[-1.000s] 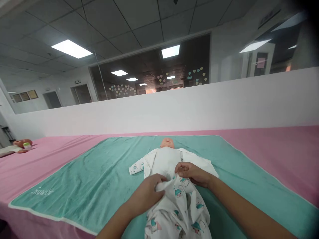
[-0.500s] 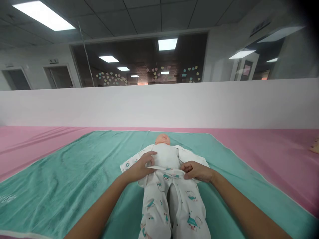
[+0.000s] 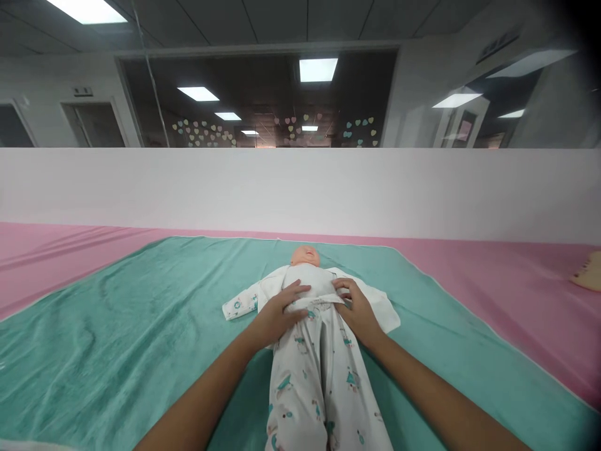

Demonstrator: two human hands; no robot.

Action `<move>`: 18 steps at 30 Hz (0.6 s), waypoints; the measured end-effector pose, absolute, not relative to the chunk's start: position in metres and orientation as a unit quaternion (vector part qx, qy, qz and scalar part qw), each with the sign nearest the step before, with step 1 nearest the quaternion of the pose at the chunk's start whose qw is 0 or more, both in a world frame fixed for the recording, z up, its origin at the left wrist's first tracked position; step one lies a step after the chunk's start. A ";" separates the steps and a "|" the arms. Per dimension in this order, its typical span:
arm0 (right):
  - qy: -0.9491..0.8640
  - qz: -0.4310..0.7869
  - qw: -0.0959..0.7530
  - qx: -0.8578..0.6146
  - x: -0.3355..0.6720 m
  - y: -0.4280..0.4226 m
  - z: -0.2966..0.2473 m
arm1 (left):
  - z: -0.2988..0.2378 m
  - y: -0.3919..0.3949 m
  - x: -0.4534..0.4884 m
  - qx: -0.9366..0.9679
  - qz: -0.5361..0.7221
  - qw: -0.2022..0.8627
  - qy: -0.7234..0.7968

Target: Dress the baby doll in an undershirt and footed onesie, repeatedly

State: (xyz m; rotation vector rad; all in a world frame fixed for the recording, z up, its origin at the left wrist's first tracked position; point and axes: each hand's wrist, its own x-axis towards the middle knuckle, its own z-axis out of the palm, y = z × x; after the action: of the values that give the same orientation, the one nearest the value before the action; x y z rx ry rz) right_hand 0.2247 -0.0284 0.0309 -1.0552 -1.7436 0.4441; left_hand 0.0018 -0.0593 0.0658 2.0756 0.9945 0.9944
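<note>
A baby doll lies on its back, head away from me, in a white top with its sleeves spread to both sides. White printed baby trousers cover its legs, and their waistband lies across its belly. On the left side of the waist rests my left hand, fingers stretched over the belly and thumb near the waistband. Opposite it, my right hand touches the right side of the waist, fingers slightly bent and apart from the thumb. The trouser feet are out of frame.
Under the doll is a green towel spread over a pink sheet. A low white wall stands behind. At the far right edge lies a beige object, partly cut off.
The waistband sits a little higher on the belly. My right hand has gone from a pinch at the waistband to loosened fingers on the belly's side; my left has shifted inward.
</note>
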 end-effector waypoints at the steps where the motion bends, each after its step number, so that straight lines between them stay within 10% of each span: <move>1: -0.732 0.191 0.497 -0.425 0.225 -0.027 0.030 | 0.063 -0.057 0.002 0.766 0.407 0.312 0.386; 7: -0.806 0.221 0.386 -0.390 0.233 -0.020 0.037 | 0.039 -0.037 0.008 0.653 0.541 0.305 0.433; 18: -0.699 0.309 0.487 -0.422 0.216 0.032 0.041 | 0.048 -0.005 -0.009 0.690 0.412 0.201 0.560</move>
State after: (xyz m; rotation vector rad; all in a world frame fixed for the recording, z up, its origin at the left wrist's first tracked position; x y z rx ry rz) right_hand 0.2155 0.0324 0.0413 -1.0273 -1.6993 0.7523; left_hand -0.0089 -0.0052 0.0482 1.9295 1.5651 1.1503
